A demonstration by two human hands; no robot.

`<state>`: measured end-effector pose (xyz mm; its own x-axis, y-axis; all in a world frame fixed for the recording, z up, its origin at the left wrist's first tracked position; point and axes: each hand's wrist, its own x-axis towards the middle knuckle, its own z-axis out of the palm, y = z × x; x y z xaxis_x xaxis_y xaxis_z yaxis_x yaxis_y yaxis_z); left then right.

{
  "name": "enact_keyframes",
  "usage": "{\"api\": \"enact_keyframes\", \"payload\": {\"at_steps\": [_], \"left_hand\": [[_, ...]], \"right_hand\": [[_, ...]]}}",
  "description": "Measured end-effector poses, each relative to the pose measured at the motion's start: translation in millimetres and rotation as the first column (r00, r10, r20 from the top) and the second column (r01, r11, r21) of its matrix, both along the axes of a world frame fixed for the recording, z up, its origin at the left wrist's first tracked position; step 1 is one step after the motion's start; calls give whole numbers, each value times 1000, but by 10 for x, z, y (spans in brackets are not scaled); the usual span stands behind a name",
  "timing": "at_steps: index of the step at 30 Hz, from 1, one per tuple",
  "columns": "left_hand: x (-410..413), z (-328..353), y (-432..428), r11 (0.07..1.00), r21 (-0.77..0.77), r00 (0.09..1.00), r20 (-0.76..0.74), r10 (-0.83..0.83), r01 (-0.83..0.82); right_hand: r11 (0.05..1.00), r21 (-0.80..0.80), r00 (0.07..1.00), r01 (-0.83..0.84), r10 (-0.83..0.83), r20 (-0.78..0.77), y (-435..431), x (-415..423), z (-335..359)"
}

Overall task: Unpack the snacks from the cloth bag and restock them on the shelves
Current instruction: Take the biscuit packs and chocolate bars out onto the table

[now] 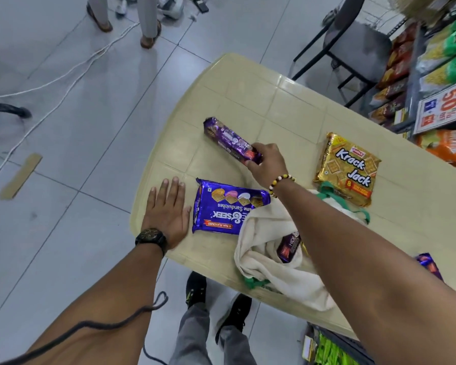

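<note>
A cream cloth bag [269, 262] with green handles lies open on the beige plastic table [261, 96]. A dark Hide & Seek pack [290, 246] shows in the bag's mouth. My right hand [267, 164] grips the near end of a purple biscuit roll [229, 140] lying on the table. My left hand [166, 209] rests flat, fingers apart, at the table's left edge beside a flat purple Hide & Seek sandwich pack [229, 209]. A gold Krack Jack pack [349, 167] lies to the right of my right hand. Another purple pack [428, 262] peeks out behind my right forearm.
Shelves [432, 61] stocked with snack packets and a discount sign stand at the right. A black chair [353, 43] is behind the table. Another person's legs [124, 19] stand at the top left, with white cables across the tiled floor. My own shoes show below the table.
</note>
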<state>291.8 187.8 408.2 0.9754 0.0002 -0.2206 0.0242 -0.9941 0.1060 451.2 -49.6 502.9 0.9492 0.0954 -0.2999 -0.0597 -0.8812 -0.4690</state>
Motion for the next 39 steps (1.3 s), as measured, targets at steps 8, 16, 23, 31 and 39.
{"api": "enact_keyframes", "payload": {"at_steps": [8, 16, 23, 31, 39], "left_hand": [[-8, 41, -15, 1000, 2, 1000, -18, -6, 6], [6, 104, -41, 1000, 16, 998, -67, 8, -7], [7, 94, -33, 1000, 18, 994, -107, 17, -15], [-3, 86, -27, 999, -28, 995, -94, 15, -18], [190, 574, -199, 899, -425, 991, 40, 131, -102]], "right_hand": [[999, 15, 998, 49, -50, 23, -223, -484, 198], [865, 234, 866, 444, -481, 134, -951, -1675, 500], [753, 18, 743, 658, -646, -175, -1016, -2135, 122], [655, -50, 627, 754, -741, -242, -789, -2085, -98], [653, -54, 641, 755, -753, -148, -699, -2143, -60]]}}
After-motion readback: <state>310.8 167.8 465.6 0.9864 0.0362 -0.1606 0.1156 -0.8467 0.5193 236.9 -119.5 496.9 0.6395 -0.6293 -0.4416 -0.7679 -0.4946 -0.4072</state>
